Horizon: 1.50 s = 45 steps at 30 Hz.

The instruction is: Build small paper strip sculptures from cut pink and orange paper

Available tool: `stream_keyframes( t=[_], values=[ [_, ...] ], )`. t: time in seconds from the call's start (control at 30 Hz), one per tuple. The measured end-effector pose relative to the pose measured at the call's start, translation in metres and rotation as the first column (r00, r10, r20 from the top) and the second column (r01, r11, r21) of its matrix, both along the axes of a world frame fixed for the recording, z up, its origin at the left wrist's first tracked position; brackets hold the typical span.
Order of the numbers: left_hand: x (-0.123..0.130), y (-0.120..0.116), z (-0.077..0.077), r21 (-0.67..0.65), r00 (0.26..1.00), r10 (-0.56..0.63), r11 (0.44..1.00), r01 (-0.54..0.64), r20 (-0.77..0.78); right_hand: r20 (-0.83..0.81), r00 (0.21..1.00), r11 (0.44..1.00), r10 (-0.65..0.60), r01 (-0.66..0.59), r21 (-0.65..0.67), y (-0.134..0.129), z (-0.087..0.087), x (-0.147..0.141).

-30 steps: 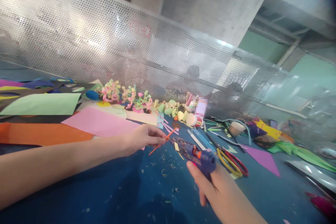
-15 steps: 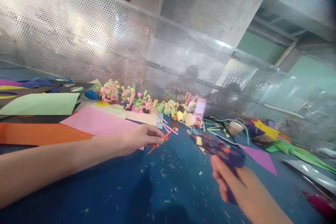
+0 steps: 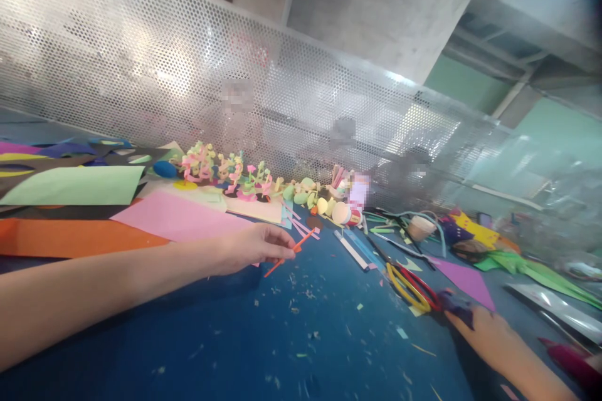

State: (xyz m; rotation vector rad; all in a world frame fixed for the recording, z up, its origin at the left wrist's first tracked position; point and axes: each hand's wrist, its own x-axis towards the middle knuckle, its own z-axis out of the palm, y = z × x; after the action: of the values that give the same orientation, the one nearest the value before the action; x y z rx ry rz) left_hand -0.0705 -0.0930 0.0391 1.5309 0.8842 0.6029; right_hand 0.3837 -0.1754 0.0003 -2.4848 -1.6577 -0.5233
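Observation:
My left hand (image 3: 270,244) is closed in a pinch on a thin orange paper strip (image 3: 301,240), which slants up to the right above the blue table (image 3: 197,332). A small orange piece shows at its fingertips. Over at the right, my right hand (image 3: 486,329) is closed on a dark blue glue gun (image 3: 456,308), low by the table; the gun is blurred and mostly hidden. Just left of it lie scissors (image 3: 409,288) with yellow and red handles. A purple sheet (image 3: 465,282) is beyond this hand.
Paper flower stems (image 3: 226,169) stand along the back. Pink sheet (image 3: 183,216), orange sheet (image 3: 79,238) and pale green sheet (image 3: 75,186) lie left. A paper cup (image 3: 348,214) lies on its side, a ruler-like strip (image 3: 352,250) nearer. Perforated metal panel (image 3: 188,69) rises behind.
My right hand has moved right and down with the glue gun, uncovering the scissors and the ruler-like strip. My left hand holds the orange strip in nearly the same place.

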Motion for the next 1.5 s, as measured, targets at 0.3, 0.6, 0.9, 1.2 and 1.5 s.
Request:
stream_keyframes(
  t=[0.3,0.6,0.9,1.2,1.5],
  values=[
    [0.004,-0.003,-0.003,0.030,0.991,-0.046,0.999,0.043,0.123,-0.657,0.614,0.825,0.437,-0.565,0.020,0.002,0.078,-0.186],
    [0.007,-0.006,-0.011,0.141,0.999,-0.026,0.990,0.019,0.046,-0.811,0.245,0.685,0.532,-0.688,0.241,0.032,0.059,-0.265],
    [0.007,-0.004,-0.016,0.319,1.000,-0.001,0.948,0.011,-0.031,-0.916,0.173,0.745,0.361,-0.644,0.172,0.036,0.052,-0.268],
    [0.003,-0.010,-0.021,0.568,0.968,0.144,0.823,-0.003,-0.204,-0.828,0.193,0.686,0.526,-0.672,0.279,0.039,0.028,-0.263],
    [0.004,-0.014,-0.024,0.844,0.972,0.142,0.530,0.083,-0.186,-0.558,0.366,0.611,0.744,-0.711,0.348,0.034,0.015,-0.264]
  ],
)
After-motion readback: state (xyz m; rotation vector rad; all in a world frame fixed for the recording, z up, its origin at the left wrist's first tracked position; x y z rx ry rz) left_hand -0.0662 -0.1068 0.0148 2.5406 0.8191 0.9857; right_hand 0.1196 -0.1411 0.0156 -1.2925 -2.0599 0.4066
